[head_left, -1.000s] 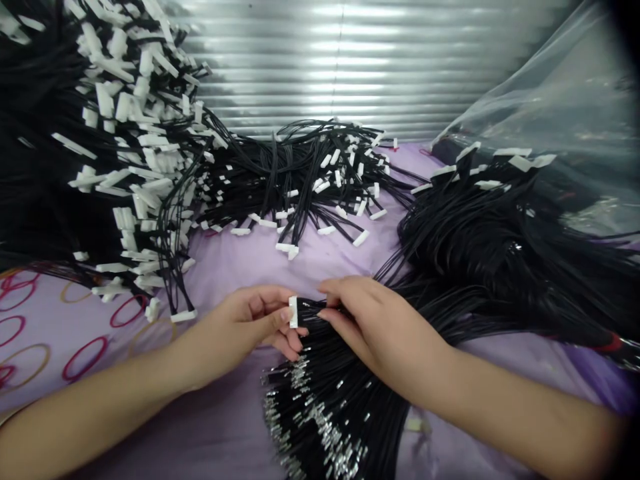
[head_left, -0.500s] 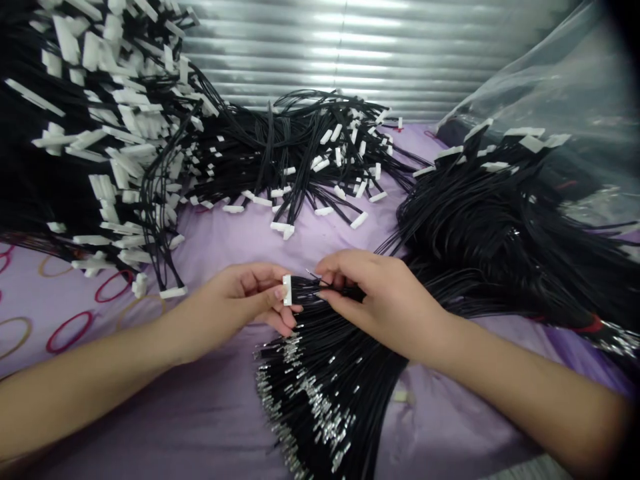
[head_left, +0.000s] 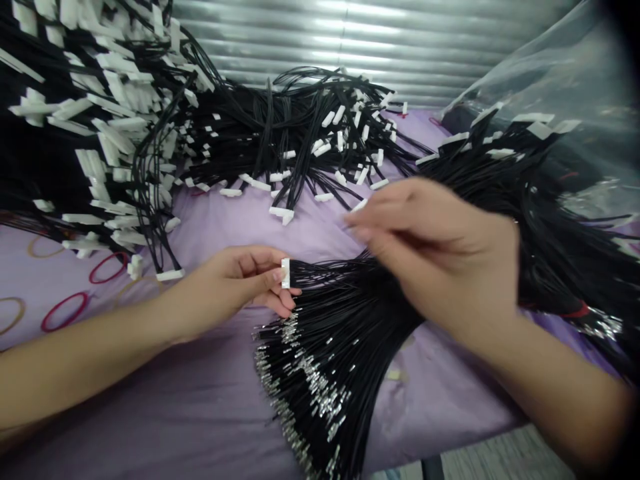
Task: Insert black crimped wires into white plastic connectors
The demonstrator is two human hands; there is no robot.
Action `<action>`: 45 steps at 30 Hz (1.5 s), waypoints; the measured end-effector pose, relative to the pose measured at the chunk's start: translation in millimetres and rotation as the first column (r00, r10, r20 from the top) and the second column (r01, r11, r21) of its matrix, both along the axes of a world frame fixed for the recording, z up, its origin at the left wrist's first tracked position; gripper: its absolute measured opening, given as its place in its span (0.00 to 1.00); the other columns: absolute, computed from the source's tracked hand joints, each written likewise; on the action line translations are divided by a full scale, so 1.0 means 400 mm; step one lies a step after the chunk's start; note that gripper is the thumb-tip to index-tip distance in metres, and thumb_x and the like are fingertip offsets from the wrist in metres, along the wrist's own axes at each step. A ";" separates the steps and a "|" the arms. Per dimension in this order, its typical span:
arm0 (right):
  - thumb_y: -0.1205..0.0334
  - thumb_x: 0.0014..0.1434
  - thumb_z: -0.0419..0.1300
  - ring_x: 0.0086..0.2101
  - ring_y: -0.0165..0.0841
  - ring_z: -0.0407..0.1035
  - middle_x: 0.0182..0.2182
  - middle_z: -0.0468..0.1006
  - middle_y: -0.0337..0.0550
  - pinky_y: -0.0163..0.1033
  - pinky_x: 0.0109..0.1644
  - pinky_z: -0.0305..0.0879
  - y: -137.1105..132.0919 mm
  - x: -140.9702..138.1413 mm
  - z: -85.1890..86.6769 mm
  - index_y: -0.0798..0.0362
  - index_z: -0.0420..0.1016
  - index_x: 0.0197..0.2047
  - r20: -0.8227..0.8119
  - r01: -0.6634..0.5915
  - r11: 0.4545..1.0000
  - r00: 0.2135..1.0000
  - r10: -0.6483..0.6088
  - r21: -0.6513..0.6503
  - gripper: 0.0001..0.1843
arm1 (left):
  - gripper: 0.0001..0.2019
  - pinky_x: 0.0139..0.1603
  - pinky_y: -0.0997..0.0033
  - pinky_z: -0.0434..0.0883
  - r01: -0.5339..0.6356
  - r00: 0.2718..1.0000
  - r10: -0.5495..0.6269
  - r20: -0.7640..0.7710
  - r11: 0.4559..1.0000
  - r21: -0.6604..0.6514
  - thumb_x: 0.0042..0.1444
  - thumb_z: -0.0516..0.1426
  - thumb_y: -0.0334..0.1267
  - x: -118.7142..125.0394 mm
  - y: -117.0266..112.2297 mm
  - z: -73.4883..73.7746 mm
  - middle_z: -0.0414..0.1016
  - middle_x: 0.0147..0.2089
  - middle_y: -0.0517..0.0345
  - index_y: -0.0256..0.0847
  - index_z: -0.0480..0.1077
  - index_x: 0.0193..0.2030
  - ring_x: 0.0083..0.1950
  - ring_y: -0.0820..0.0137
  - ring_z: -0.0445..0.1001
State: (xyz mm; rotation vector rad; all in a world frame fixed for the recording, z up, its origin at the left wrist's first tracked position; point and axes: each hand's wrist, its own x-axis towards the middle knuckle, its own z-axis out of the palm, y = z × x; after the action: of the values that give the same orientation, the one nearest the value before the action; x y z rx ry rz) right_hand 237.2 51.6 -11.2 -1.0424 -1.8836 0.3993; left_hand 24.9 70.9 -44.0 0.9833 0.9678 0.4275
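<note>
Plainly, the left hand pinches a white connector, while at its three o'clock the blurred right hand, grip impossible to tell, covers some black wires.

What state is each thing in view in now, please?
Left hand: closed on the white plug
White plug: held, wires fitted
Right hand: raised, blurred; grip unclear
Loose wires: fanned out, metal tips showing
Far cables: heaped, white plugs attached
Rubber bands: lying loose
Purple cloth: spread, wrinkled
Clear plastic: draped
Slatted blind: lowered
</note>
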 end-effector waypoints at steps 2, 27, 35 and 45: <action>0.71 0.55 0.59 0.32 0.23 0.67 0.30 0.74 0.38 0.28 0.36 0.63 -0.005 -0.011 -0.020 0.56 0.74 0.33 0.180 -0.079 0.997 0.980 0.080 -0.017 0.04 | 0.07 0.33 0.80 0.75 0.015 1.000 -0.014 -0.012 1.000 0.011 0.54 0.56 0.32 0.001 0.002 0.002 0.77 0.29 0.58 0.33 0.68 0.39 0.28 0.78 0.76; 0.72 0.61 0.47 0.30 0.28 0.60 0.27 0.69 0.41 0.33 0.35 0.60 -0.014 -0.058 -0.076 0.59 0.68 0.33 0.348 -0.206 0.968 0.926 0.147 0.142 0.11 | 0.06 0.30 0.84 0.74 0.092 0.996 -0.092 -0.006 0.993 0.077 0.53 0.56 0.33 -0.001 0.004 -0.002 0.76 0.26 0.59 0.30 0.71 0.34 0.26 0.78 0.76; 0.71 0.64 0.42 0.30 0.29 0.62 0.26 0.71 0.47 0.37 0.34 0.64 -0.002 -0.055 -0.075 0.59 0.66 0.28 0.346 -0.323 0.917 0.909 0.232 0.234 0.16 | 0.06 0.30 0.80 0.74 0.108 0.988 -0.095 0.121 0.989 -0.105 0.52 0.57 0.31 -0.009 0.015 0.005 0.76 0.27 0.58 0.29 0.69 0.35 0.26 0.78 0.75; 0.71 0.63 0.44 0.32 0.30 0.64 0.28 0.72 0.47 0.38 0.38 0.66 0.006 -0.063 -0.091 0.58 0.66 0.30 0.351 -0.316 0.917 0.910 0.220 0.243 0.14 | 0.05 0.30 0.80 0.74 0.109 0.985 -0.093 0.144 0.988 -0.106 0.53 0.56 0.30 -0.011 0.021 0.001 0.75 0.27 0.57 0.30 0.70 0.35 0.27 0.78 0.75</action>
State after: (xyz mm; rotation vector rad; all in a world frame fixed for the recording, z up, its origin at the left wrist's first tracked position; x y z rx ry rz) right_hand 211.9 54.0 -47.5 -0.6709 -2.3064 0.0993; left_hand 20.4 79.5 -43.7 0.8834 0.8048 0.3472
